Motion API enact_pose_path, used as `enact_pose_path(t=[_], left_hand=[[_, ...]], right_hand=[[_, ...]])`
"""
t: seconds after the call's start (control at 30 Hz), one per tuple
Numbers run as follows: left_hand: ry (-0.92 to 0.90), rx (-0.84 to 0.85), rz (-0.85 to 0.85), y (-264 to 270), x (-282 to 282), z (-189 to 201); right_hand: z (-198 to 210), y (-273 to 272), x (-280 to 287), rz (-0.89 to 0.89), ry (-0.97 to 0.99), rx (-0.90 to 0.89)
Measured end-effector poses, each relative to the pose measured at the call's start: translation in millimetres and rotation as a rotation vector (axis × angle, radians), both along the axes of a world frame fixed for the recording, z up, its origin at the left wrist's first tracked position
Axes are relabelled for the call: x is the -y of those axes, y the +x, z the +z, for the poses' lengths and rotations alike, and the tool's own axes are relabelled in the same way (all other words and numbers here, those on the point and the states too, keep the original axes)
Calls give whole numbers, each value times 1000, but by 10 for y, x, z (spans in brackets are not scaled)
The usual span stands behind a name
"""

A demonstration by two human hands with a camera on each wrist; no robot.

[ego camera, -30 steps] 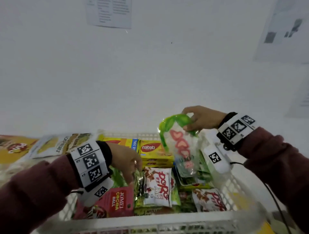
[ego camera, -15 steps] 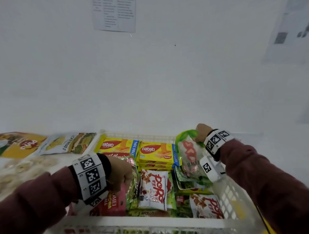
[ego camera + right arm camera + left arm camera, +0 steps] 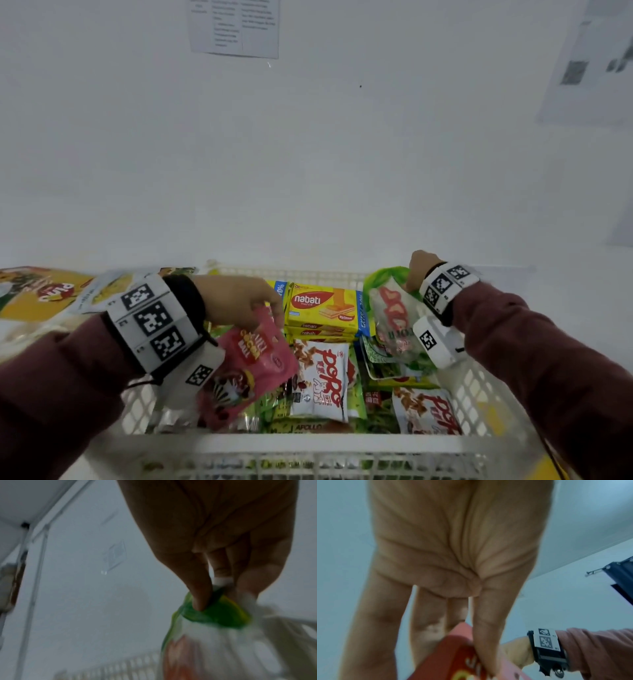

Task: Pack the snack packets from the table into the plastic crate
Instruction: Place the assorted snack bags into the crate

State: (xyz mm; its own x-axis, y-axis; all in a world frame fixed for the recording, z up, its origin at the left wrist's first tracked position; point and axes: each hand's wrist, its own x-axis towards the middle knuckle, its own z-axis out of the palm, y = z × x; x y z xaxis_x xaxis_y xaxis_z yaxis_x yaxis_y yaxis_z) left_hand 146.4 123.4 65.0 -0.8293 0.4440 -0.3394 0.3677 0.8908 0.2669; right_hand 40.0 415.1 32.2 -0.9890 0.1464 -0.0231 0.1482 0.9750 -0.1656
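Note:
A white plastic crate (image 3: 308, 445) in front of me holds several snack packets: yellow Nabati wafer boxes (image 3: 322, 308), white Popo packets (image 3: 322, 380), green packets. My left hand (image 3: 239, 301) pinches the top edge of a pink cocoa-ball packet (image 3: 250, 363), lifted and tilted over the crate's left side; the left wrist view shows fingers (image 3: 486, 635) on that packet (image 3: 453, 655). My right hand (image 3: 419, 270) pinches the green top of a clear green-and-red packet (image 3: 390, 315) at the crate's back right. The right wrist view shows fingertips (image 3: 200, 596) dug into that packet (image 3: 211, 615).
On the table left of the crate lie a yellow-orange packet (image 3: 44, 294) and a pale packet (image 3: 106, 291), part hidden by my left wrist. A white wall with taped papers (image 3: 236, 27) stands close behind. The crate's right wall (image 3: 479, 387) is beside my right forearm.
My left hand has lifted the pink packet out of the crate's left front and tilted it up. My right hand has lowered the clear green packet toward the crate's back right.

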Motion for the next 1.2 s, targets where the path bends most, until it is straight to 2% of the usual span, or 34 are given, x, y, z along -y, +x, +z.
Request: enact_pose_path(t=[0.07, 0.17, 0.33, 0.47, 0.83, 0.93, 1.07, 1.13, 1.2], left_hand=[[89, -87, -23, 14, -27, 122], [264, -159, -39, 24, -120, 292], [630, -68, 4, -22, -553, 326], [727, 33, 47, -171, -1047, 133], [814, 65, 365, -735, -1660, -303], [737, 22, 354, -743, -1707, -463], [773, 66, 324, -726, -1628, -455], [722, 222, 262, -740, -1717, -459], [635, 305, 199, -671, -1717, -397]], right_hand=[[106, 59, -34, 42, -93, 25], [335, 163, -129, 50, -397, 0], [586, 325, -398, 16, -461, -132], [611, 453, -615, -38, -540, -211], [459, 844, -728, -53, -440, -63], [399, 868, -658, -37, -430, -33], [369, 958, -604, -8, -456, -21], [319, 1007, -724, -42, -461, -15], [357, 1003, -743, -55, -467, -48]])
